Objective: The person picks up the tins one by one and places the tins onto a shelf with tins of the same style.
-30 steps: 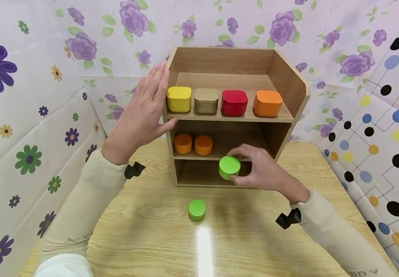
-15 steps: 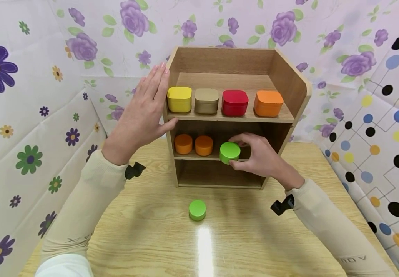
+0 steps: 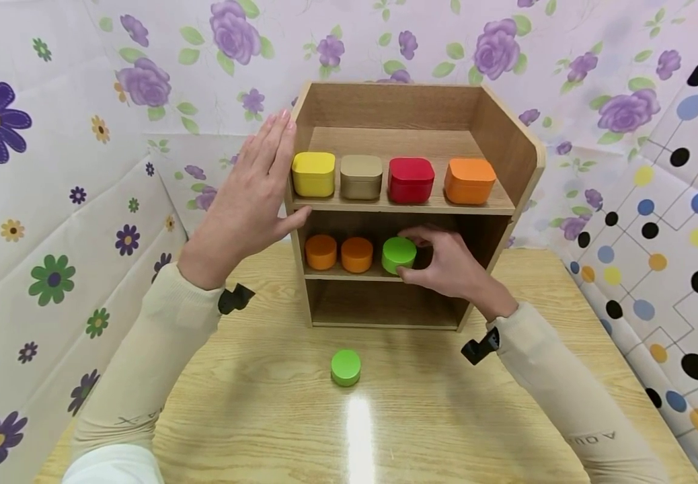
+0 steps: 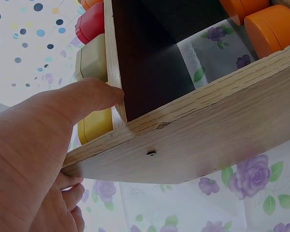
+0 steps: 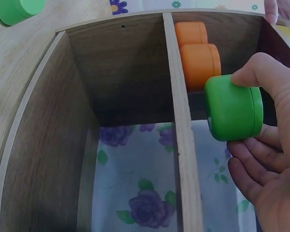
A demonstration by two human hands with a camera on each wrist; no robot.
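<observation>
My right hand point(image 3: 444, 264) pinches a green round lidded box point(image 3: 399, 254) between thumb and fingers, at the front of the middle shelf point(image 3: 379, 274). In the right wrist view the held green box point(image 5: 232, 108) appears beside the divider, near two orange round boxes point(image 5: 199, 65). Those orange boxes point(image 3: 356, 255) stand to its left in the head view. My left hand point(image 3: 249, 185) lies with straight fingers along the left side of the wooden shelf unit point(image 3: 391, 104). Its thumb point(image 4: 99, 93) touches the front edge at the top shelf.
On the top shelf stand yellow point(image 3: 314, 175), khaki point(image 3: 361, 177), red point(image 3: 411, 180) and orange point(image 3: 469, 181) squarish boxes in a row. Another green round box point(image 3: 345, 368) sits on the wooden table point(image 3: 252, 417) in front. Patterned cloth walls point(image 3: 198, 67) surround the table.
My right hand has raised the green round box from in front of the bottom shelf to the middle shelf, and moved it inward. My left hand has stayed in place.
</observation>
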